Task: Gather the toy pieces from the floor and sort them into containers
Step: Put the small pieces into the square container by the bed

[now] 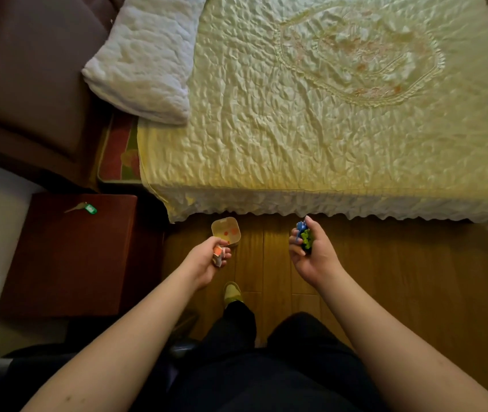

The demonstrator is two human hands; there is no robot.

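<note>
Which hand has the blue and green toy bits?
The right hand. Its grip holds blue and green pieces, while the left hand holds orange and white pieces near the small container.

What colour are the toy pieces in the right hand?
Blue and green toy pieces, gripped in the right hand; head view.

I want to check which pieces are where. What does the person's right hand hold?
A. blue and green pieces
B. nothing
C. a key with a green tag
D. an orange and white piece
A: the right hand grips blue and green pieces, while the orange and white piece is in the left hand.
</note>
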